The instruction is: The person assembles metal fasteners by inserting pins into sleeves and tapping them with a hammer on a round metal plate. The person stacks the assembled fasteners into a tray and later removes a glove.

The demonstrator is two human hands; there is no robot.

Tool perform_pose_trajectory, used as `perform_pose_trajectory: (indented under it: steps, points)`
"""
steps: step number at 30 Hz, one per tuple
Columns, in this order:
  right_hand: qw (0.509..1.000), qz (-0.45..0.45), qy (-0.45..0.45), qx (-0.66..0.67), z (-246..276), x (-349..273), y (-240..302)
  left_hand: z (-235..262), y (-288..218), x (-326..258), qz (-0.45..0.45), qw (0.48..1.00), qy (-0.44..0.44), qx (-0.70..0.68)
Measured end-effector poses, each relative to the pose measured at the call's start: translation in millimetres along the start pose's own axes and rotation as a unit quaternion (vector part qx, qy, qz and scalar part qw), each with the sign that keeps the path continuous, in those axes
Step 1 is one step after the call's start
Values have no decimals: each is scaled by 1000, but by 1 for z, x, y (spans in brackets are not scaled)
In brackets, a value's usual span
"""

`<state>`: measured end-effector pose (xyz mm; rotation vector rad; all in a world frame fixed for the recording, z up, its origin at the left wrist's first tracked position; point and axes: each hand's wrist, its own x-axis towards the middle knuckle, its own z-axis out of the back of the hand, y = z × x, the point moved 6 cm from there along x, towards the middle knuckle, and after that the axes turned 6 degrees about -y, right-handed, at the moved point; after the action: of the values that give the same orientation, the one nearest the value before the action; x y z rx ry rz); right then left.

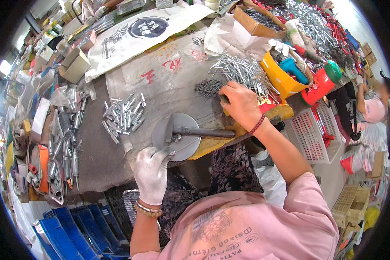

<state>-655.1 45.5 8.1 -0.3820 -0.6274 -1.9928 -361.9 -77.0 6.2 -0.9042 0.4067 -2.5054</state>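
Pinching a small metal piece (pixel 176 138) on the round steel disc (pixel 160 130), the gloved left hand (pixel 151 173) sits under the hammer (pixel 195 131); right hand (pixel 242 106) curls over dark screws (pixel 208 88) beyond the disc. Fingers risk a knock.

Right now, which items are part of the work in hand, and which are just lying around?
In use:
left hand, gloved, at the round metal disc
hammer lying on the disc
right hand at the dark screws
long nails

Lying about:
yellow tub
red bottle
cardboard box
white basket
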Motion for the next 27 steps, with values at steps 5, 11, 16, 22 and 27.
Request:
perform_pose_trajectory:
  steps: [5, 11, 16, 22, 27]
  points:
    - [989, -45, 32, 138, 14, -2, 20, 3, 1, 0, -1, 1000, -21, -8]
    - [942, 109, 99, 303, 7, -27, 121, 1, 0, 6, 33, 999, 27, -23]
    - [945, 145, 116, 269, -4, -33, 146, 1, 0, 4, 14, 1000, 0, -21]
    - [946, 173, 120, 248, -5, -32, 155, 3, 3, 1, 12, 1000, 3, -18]
    - [947, 247, 102, 178, 5, -29, 168, 2, 4, 2, 9, 1000, -1, -20]
